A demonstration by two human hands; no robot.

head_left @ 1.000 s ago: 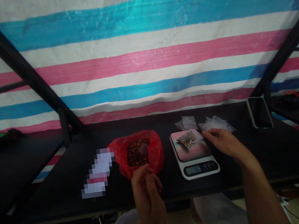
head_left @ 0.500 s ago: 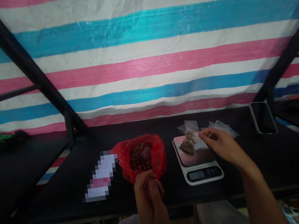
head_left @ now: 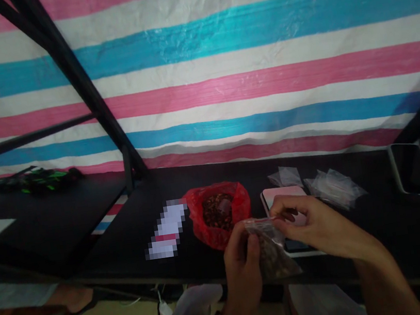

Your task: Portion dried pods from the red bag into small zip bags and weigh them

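One filled clear bag point(head_left: 274, 259), lifted off the scale point(head_left: 283, 193)

Half a second earlier the right hand point(head_left: 308, 222) alone had held the bag over the scale; at this moment the bag hung near the table's point(head_left: 121, 250) front edge, its top pinched by the left hand point(head_left: 244, 265) and the right hand together; the red bag point(head_left: 242, 204) stood just beyond; the scale, partly hidden, appeared relieved of its load.

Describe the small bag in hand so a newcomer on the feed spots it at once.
On the black table before the striped sheet, find the scale, right of the red bag. Nearer the camera, the left hand and right hand hold a small clear bag by its top. Brown contents show through it, whereas the loose bags beyond the scale show none.
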